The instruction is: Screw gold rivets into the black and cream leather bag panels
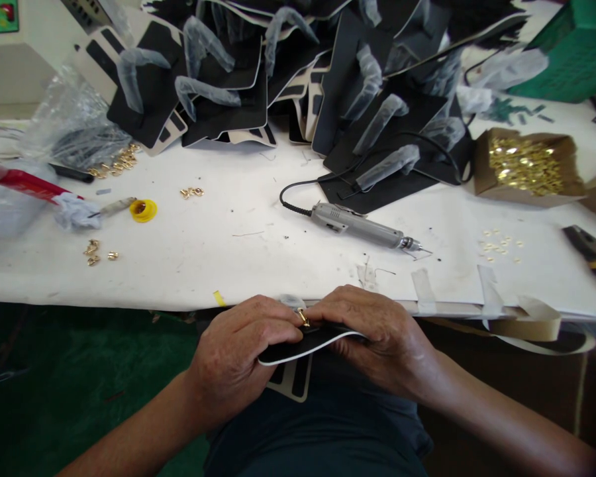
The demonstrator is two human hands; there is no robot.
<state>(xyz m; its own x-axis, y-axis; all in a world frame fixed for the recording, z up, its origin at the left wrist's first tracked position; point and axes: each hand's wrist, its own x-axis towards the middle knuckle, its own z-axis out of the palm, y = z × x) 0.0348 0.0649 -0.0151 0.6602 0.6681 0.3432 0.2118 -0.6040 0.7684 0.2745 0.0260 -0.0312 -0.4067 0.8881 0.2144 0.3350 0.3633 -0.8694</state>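
Note:
Both my hands hold a black panel with a pale edge (310, 343) at the table's front edge, over my lap. My left hand (243, 348) grips its left side, with the fingers on top. My right hand (377, 338) wraps round the right side, thumb and fingers closed on it. Between my fingertips a small gold metal fitting (304, 318) stands on the panel. A beige flap with dark strips (294, 381) hangs below the panel. Wrapped clear plastic (291, 301) shows just behind the fingers. My fingertips partly hide the fitting.
A grey electric screwdriver (360, 225) lies on the white table, its cable running back. Black panels with plastic-wrapped handles (223, 99) pile up behind. A cardboard box (526, 192) of gold parts stands right. Loose gold fittings (93, 252) and a yellow cap (143, 211) lie left.

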